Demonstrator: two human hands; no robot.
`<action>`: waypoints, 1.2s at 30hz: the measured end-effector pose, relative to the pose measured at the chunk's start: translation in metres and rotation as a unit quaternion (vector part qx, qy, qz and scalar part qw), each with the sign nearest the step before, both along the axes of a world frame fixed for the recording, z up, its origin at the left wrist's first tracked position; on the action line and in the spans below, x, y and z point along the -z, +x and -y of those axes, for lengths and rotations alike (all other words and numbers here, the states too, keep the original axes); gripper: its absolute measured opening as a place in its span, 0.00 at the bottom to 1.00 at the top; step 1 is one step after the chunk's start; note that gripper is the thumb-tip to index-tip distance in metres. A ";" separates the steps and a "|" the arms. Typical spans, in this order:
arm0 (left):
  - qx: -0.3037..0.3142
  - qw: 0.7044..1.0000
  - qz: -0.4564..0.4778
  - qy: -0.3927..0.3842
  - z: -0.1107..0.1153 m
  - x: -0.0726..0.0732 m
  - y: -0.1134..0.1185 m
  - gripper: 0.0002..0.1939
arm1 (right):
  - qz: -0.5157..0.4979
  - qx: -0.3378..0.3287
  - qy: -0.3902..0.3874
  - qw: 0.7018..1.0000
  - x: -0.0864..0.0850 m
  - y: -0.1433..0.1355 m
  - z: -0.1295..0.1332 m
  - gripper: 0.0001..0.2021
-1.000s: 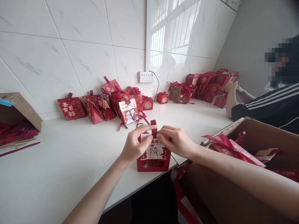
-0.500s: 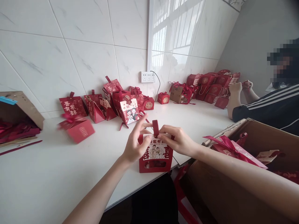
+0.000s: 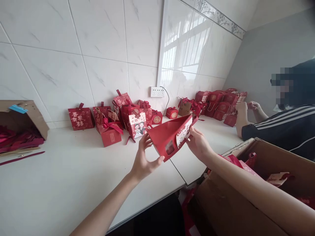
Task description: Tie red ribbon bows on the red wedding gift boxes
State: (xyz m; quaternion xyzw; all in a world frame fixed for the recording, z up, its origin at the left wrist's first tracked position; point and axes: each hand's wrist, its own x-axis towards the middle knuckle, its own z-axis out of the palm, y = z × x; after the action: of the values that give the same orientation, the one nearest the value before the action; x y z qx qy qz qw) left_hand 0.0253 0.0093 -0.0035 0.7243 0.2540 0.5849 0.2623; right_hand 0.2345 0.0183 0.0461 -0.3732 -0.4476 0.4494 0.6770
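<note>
A red gift box (image 3: 159,131) with a wedding-couple picture and a small window is held tilted on its side above the white table. My left hand (image 3: 145,162) grips its base end, the thumb on the near lower edge and the fingers partly hidden behind. At the top end, by the dark red ribbon loop, my right hand (image 3: 199,143) is closed on the box. Behind it, a white-fronted box (image 3: 138,126) with a cartoon couple leans among other red boxes. A red box with a ribbon bow (image 3: 110,136) sits left of that one.
An open carton of ribbons (image 3: 36,114) lies at the left. A large cardboard box (image 3: 221,190) with gift boxes inside stands at the right. Further back are stacked red boxes (image 3: 222,105), a power strip (image 3: 157,92) and a co-worker's raised hands (image 3: 248,106).
The gift box has been lifted off the table and tipped sideways. My left hand moved from its top to its base. The bow-tied box, blurred before, now rests further right.
</note>
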 end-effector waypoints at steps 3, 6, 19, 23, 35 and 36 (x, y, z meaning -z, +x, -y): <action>-0.104 0.971 -0.062 0.205 0.004 -0.001 0.001 0.42 | -0.012 -0.003 -0.012 1.000 -0.004 -0.003 0.001 0.14; -0.141 0.930 -0.101 0.323 0.003 0.000 -0.002 0.42 | -0.029 -0.017 -0.042 0.999 -0.008 -0.006 0.005 0.20; 0.053 0.995 0.083 -0.009 0.013 -0.006 0.000 0.43 | 0.151 -0.181 -0.327 0.915 -0.001 -0.010 0.013 0.15; 0.072 0.981 0.164 -0.079 0.010 -0.010 0.001 0.43 | 0.100 -0.171 -0.334 0.921 -0.006 -0.010 0.013 0.16; 0.094 0.938 0.226 -0.247 -0.007 0.004 0.001 0.28 | -0.053 -0.063 -0.221 0.972 -0.015 -0.009 0.011 0.02; 0.097 0.941 0.224 -0.232 -0.006 0.005 0.001 0.29 | -0.048 -0.052 -0.197 0.978 -0.014 -0.009 0.011 0.03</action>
State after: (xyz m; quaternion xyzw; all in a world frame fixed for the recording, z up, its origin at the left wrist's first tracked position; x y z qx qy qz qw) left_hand 0.0264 0.0155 -0.0081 0.5145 0.2459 0.6284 0.5291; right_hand 0.2251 0.0070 0.0604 -0.4534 -0.3357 0.5811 0.5865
